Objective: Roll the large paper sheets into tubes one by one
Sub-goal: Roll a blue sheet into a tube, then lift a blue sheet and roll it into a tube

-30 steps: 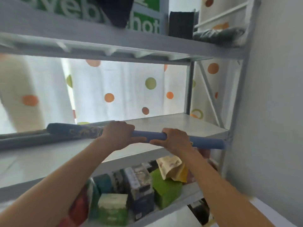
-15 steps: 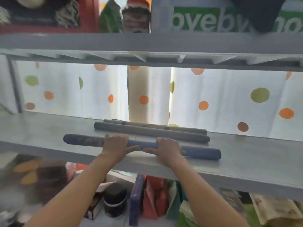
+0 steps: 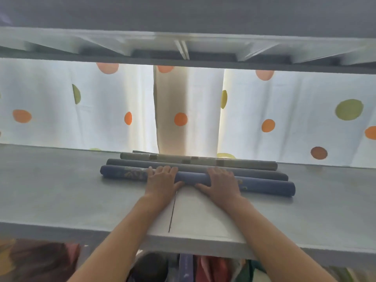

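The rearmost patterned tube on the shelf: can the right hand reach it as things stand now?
Probably yes. The right hand lies flat on the blue tube; only the dark grey tube separates it from the patterned tube, with open space above.

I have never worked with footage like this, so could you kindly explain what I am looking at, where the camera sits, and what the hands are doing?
There is no machine here: a person wears one wide-angle camera on the head, looking forward and down along both bare arms. The left hand and right hand lie with fingers fairly straight on a blue paper tube that rests on a grey shelf. Neither hand lifts it. Just behind it lie a dark grey tube and a patterned tube, side by side. A dotted curtain hangs behind the shelf, and blurred goods sit on the level below.
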